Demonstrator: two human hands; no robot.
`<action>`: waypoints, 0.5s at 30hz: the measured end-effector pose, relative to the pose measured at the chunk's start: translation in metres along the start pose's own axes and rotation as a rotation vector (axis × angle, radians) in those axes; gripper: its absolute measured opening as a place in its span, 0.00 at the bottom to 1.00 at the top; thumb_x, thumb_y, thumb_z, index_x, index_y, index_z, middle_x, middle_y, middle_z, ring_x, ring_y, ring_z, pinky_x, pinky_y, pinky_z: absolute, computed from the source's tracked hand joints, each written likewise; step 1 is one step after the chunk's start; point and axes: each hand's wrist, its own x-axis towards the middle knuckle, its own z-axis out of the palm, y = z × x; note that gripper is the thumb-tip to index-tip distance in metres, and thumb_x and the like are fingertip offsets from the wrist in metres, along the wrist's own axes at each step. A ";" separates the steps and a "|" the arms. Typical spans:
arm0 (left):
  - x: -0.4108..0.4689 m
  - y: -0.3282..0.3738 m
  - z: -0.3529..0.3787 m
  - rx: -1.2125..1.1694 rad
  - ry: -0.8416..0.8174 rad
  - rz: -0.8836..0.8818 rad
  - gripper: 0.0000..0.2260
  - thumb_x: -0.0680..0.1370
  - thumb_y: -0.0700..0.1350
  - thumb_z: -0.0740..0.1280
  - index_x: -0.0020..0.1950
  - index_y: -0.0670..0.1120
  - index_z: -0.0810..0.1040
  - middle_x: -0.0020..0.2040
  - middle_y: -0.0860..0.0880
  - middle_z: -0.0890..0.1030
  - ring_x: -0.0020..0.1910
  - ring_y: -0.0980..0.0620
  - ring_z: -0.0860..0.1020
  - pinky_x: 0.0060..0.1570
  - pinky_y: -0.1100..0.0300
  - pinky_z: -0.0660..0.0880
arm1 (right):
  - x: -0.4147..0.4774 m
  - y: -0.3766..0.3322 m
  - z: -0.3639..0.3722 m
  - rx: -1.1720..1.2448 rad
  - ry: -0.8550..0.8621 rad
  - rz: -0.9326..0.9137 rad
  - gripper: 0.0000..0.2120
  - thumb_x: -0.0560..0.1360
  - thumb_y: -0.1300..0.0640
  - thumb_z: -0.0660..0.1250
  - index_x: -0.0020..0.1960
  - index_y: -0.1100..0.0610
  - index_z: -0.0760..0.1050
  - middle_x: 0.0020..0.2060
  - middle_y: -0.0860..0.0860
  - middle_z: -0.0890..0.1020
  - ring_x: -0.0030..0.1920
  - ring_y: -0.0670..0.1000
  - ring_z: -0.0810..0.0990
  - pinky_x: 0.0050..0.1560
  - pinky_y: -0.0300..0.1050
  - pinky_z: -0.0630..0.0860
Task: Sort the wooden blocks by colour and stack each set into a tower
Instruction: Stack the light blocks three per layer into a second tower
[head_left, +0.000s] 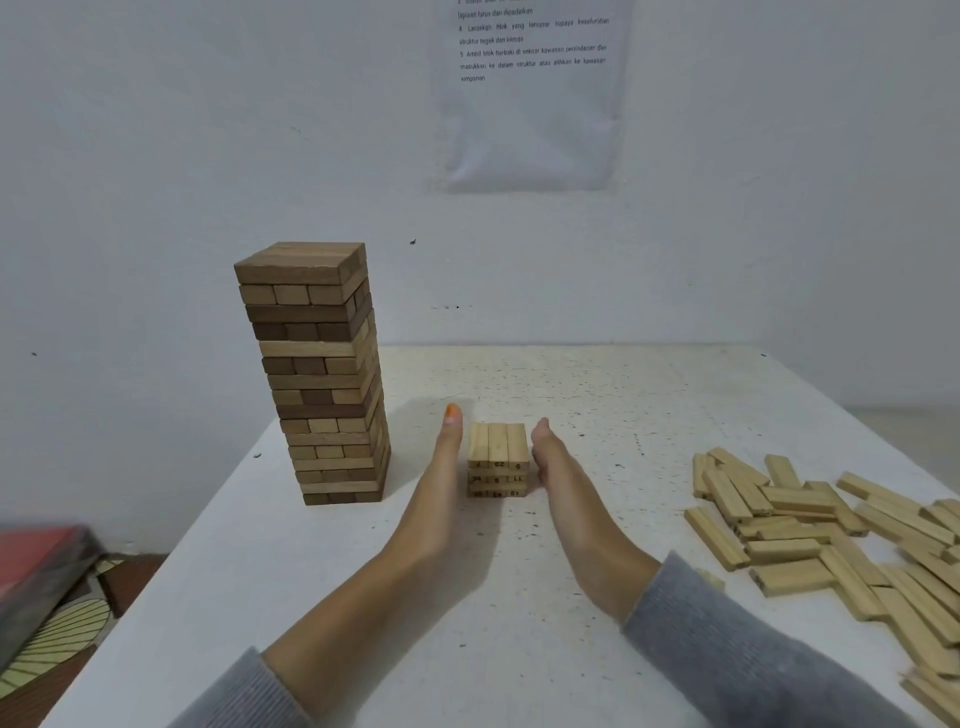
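A tall tower of brown wooden blocks (324, 374) stands at the table's far left. In the middle sits a short stack of pale numbered blocks (497, 460), three layers high. My left hand (448, 452) lies flat and straight just left of the short stack, a small gap between them. My right hand (553, 462) is held edge-on just right of the stack, fingers straight, close to its side or touching it. A loose heap of pale blocks (831, 540) lies spread over the table's right side.
The white table (597, 395) meets a white wall at the back, where a printed sheet (530, 93) hangs. A red and grey object (36, 561) sits off the table's left edge over a patterned floor mat (62, 634).
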 end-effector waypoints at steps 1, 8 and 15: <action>-0.001 0.001 0.003 0.014 0.002 0.009 0.20 0.82 0.55 0.43 0.38 0.54 0.68 0.20 0.68 0.72 0.22 0.76 0.70 0.31 0.70 0.65 | 0.000 0.001 0.002 0.004 -0.006 0.006 0.29 0.81 0.38 0.43 0.79 0.48 0.52 0.77 0.44 0.57 0.76 0.44 0.54 0.74 0.46 0.51; 0.004 -0.001 0.006 -0.039 0.022 0.020 0.17 0.83 0.54 0.43 0.40 0.55 0.66 0.20 0.69 0.71 0.23 0.77 0.70 0.23 0.83 0.62 | -0.006 -0.002 0.006 0.035 -0.038 0.026 0.30 0.81 0.37 0.43 0.79 0.48 0.50 0.77 0.43 0.56 0.76 0.43 0.53 0.73 0.43 0.49; 0.002 -0.003 0.007 -0.083 0.043 0.031 0.15 0.83 0.53 0.45 0.40 0.56 0.66 0.21 0.68 0.73 0.24 0.78 0.70 0.24 0.83 0.63 | -0.007 -0.004 0.008 0.047 -0.048 0.037 0.30 0.80 0.37 0.43 0.79 0.47 0.48 0.78 0.44 0.53 0.77 0.43 0.51 0.75 0.46 0.48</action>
